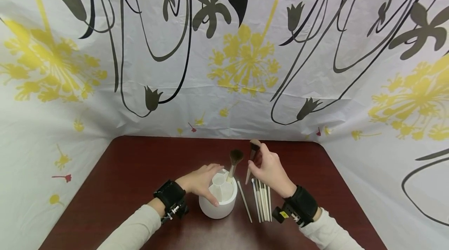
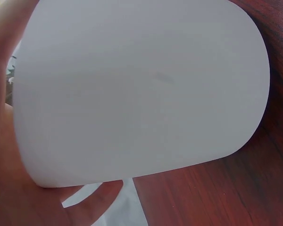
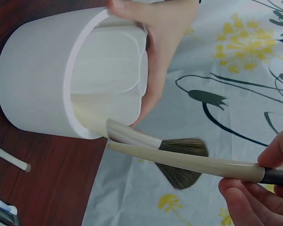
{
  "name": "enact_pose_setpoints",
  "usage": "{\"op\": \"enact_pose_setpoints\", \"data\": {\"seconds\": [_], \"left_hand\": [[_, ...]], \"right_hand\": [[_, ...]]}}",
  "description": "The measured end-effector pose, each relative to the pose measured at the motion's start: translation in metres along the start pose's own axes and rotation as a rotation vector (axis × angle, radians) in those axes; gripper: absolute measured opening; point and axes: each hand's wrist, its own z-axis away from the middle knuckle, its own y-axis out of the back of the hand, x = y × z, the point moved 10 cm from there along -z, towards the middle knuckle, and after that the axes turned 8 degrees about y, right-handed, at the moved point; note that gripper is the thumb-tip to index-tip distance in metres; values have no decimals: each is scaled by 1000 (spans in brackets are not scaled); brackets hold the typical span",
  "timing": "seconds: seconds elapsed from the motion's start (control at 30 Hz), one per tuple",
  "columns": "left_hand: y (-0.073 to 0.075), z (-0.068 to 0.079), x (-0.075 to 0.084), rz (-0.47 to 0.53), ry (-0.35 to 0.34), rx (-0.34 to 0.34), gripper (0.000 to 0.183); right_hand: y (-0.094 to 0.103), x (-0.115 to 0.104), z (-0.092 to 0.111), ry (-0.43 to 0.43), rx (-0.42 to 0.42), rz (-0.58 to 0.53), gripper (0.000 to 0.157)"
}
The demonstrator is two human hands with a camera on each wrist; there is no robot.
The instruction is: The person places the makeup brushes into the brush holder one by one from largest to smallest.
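Note:
A white round brush holder (image 1: 218, 209) with inner compartments stands on the table. My left hand (image 1: 201, 180) grips it around the rim from the left side; its wall (image 2: 146, 94) fills most of the left wrist view. A large makeup brush (image 1: 236, 157) with dark bristles stands bristles up, leaning in a right-hand compartment. Right of the holder, my right hand (image 1: 273, 167) pinches a second makeup brush (image 3: 203, 165) near its dark ferrule. That brush's pale handle points down, and in the right wrist view its tip overlaps the standing brush's ferrule.
Several slim pale-handled brushes (image 1: 264, 203) lie side by side on the dark red-brown table (image 1: 158, 152), right of the holder. One more thin brush (image 1: 244, 202) lies apart between them and the holder. A patterned white cloth (image 1: 196, 78) hangs behind the table.

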Motion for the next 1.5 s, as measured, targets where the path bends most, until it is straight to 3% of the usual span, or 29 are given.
{"op": "enact_pose_setpoints", "data": {"seconds": [0.33,0.73,1.03,1.5], "left_hand": [[-8,7,1,-142,23,16,116],[-10,2,8,-147,13,-21,117],[-5,-3,8,-171,20,10,115],[-1,-4,8,-158,24,29,115]], "right_hand": [[-6,-12,7,37,-43,-33,39],[-2,-19,4,67,-56,-51,33],[-11,-19,6,71,-36,-102,49],[-30,-22,8,95,-75,-68,36]]}}
